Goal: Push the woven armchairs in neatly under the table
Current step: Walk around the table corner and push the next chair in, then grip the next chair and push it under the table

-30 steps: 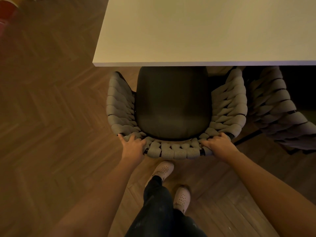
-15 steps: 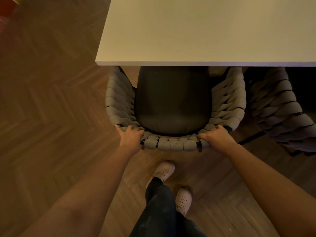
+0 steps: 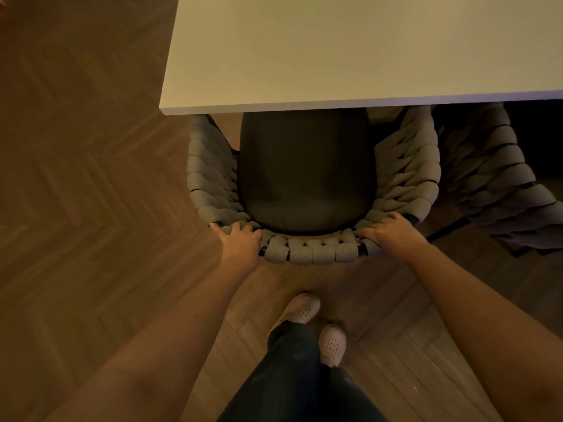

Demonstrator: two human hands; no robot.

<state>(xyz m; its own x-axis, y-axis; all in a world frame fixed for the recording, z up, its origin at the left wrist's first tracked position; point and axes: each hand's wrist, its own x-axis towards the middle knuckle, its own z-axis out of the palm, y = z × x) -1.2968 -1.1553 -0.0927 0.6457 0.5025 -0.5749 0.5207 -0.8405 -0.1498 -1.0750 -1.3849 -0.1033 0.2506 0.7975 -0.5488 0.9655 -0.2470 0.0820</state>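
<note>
A grey woven armchair point(image 3: 313, 252) with a dark seat cushion point(image 3: 306, 175) stands in front of me, its front part hidden under the white table point(image 3: 350, 50). My left hand point(image 3: 240, 242) grips the left end of the backrest rim. My right hand point(image 3: 391, 236) grips the right end of the same rim. A second woven armchair point(image 3: 493, 178) stands to the right, partly under the table and cut off by the frame edge.
Herringbone wooden floor point(image 3: 85, 178) spreads to the left and behind the chair. My feet in light perforated shoes point(image 3: 332, 344) stand just behind the backrest. A dark chair leg point(image 3: 446, 229) shows between the two armchairs.
The armchair has slid further under the table with both hands on its backrest. More of the seat cushion is covered by the tabletop now.
</note>
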